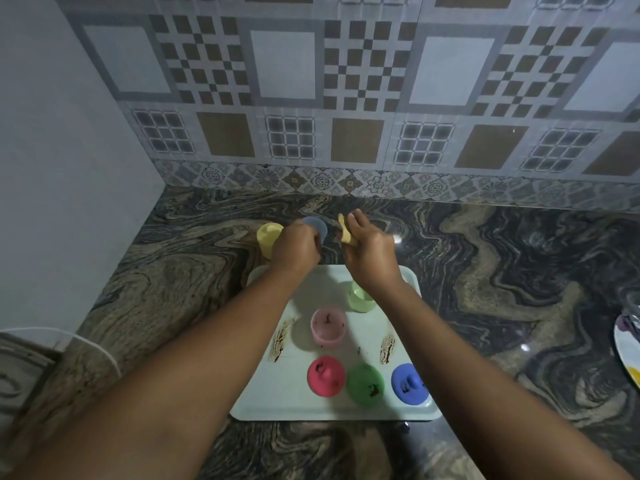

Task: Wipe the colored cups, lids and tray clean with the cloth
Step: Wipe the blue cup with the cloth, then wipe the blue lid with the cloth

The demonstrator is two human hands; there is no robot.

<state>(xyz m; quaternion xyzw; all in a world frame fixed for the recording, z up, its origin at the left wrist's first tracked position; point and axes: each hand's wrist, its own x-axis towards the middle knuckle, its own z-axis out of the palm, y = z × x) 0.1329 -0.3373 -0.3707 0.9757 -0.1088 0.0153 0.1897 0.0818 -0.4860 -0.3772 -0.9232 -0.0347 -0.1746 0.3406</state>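
My left hand [298,245] grips a pale blue cup [317,227] above the counter, just beyond the tray's far edge. My right hand [369,249] holds a yellow cloth [345,232] beside that cup. A yellow cup [267,239] stands on the counter to the left of my left hand. The pale tray [304,403] carries a light green cup [360,299], a soiled pink cup [328,327], and a red lid [326,375], green lid [366,383] and blue lid [408,384] in a front row. Brown smears mark the tray at both sides.
The marbled counter [519,271] runs to a tiled back wall and a plain wall on the left. A patterned plate [628,348] pokes in at the right edge. A white cable [90,344] lies at the left front.
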